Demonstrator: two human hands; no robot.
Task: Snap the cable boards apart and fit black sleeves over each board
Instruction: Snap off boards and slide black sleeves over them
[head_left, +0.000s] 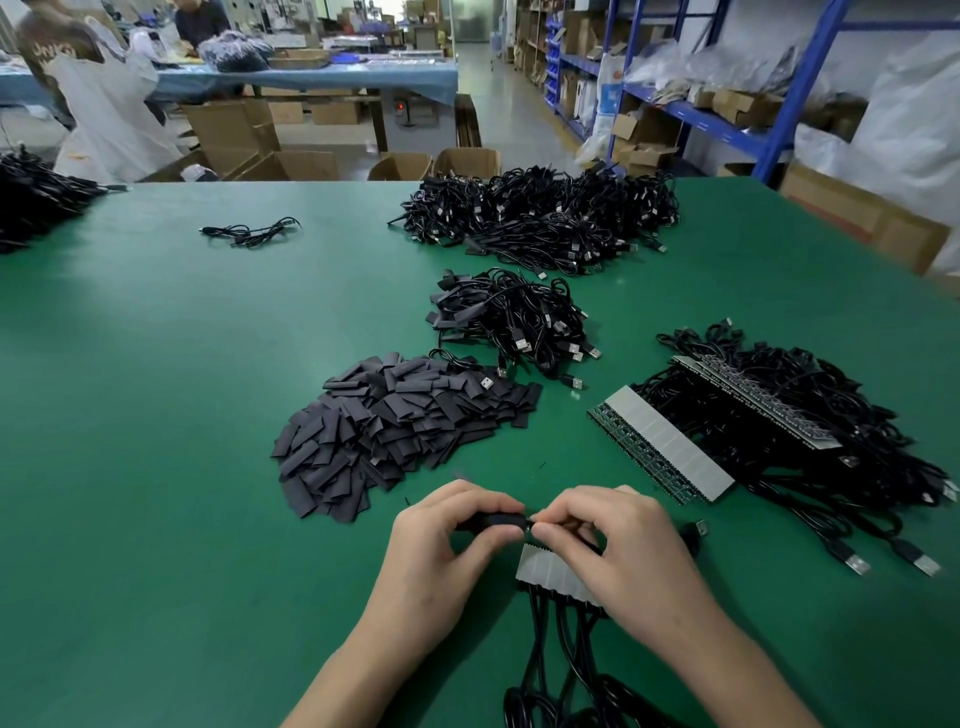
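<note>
Two bare forearms reach in from below, hands almost touching. The left hand (447, 543) pinches a black sleeve (493, 521) with curled fingers; the right hand (610, 545) pinches its right end.

green table (208, 364), blue shelving (810, 78), perhaps concrete floor (483, 98)

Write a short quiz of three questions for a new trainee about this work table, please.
1. True or false: the left hand pinches a black sleeve, and the right hand pinches a board at its mouth.
2. The pile of loose sleeves lies: A) beyond the left hand; B) in a cardboard box; C) on a blue shelf.
3. Fill in: the table surface is ___.
Key: 1 true; 2 A; 3 green.
</note>
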